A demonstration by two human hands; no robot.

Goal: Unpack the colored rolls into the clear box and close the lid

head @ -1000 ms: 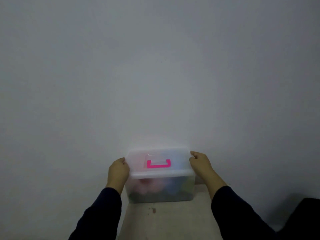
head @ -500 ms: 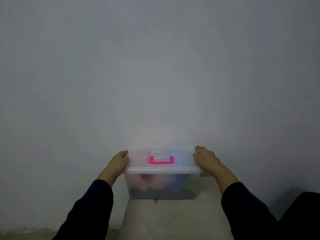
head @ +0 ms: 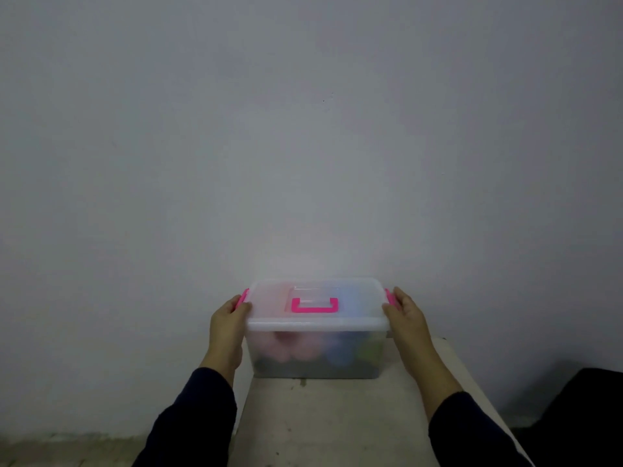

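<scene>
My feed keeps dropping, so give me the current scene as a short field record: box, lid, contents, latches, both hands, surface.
box: clear box on a pale bench top, against the wall
lid: lid seated on the box, pink handle lying flat
contents: pink, blue and green rolls, blurred through the wall
latches: pink side latches, one at each end
left hand: left hand touches the left latch
right hand: right hand touches the right latch
latched: cannot tell

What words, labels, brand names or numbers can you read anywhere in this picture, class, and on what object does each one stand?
None can be read.
Lid: no print visible.
Pink handle: plain.
Box: only blurred colored rolls show through its wall.
Wall: bare, just a tiny dark speck.
</scene>
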